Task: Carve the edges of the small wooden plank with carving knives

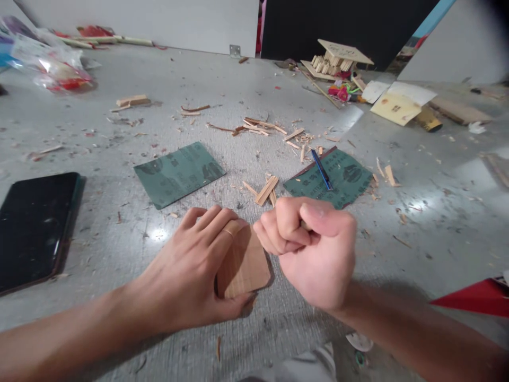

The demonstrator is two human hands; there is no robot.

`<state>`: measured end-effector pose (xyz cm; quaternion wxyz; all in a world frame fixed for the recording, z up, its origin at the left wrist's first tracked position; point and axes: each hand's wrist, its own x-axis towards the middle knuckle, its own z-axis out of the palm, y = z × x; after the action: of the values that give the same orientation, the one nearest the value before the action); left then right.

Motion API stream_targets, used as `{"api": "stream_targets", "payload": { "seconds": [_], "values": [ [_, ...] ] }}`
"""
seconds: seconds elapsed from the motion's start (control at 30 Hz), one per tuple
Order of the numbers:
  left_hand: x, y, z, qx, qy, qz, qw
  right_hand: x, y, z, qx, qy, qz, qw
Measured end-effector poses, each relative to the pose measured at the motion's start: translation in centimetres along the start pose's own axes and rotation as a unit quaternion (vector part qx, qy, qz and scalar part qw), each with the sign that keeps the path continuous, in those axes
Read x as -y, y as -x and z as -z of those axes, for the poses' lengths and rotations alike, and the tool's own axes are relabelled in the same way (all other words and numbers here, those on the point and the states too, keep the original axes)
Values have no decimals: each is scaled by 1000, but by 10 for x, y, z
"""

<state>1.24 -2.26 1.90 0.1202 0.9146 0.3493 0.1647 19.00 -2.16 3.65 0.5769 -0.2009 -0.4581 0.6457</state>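
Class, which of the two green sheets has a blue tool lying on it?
The right green sheet, beyond the right hand: the blue tool lies on it; the left sheet has none.

a light-brown wooden piece [247,263] with rounded corners lies on the grey tabletop [107,233], partly covered.

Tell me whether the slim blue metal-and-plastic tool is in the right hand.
No, the slim blue tool lies on a dark green printed sheet, beyond the closed right hand.
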Motion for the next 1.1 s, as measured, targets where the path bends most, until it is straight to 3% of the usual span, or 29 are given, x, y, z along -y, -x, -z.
{"api": "stream_targets", "payload": {
  "seconds": [0.17,0.37,0.57,0.83,1.0,1.1],
  "values": [
    [0,2,0,-9,-14,-2,1000,-8,8,-3,18,60,9,998],
    [3,1,0,-22,-7,-4,1000,-4,6,-1,50,43,13,998],
    [5,-2,-2,-29,-2,-21,999,4,-4,8,-15,4,-48,999],
    [4,2,6,-49,26,-46,997,5,-3,3,-50,1,-46,998],
    [2,6,16,-124,82,-64,987,1,-5,9,-48,-1,-44,998],
    [1,8,16,-129,78,-81,985,4,-7,13,-7,4,-33,999]
  ]
}}
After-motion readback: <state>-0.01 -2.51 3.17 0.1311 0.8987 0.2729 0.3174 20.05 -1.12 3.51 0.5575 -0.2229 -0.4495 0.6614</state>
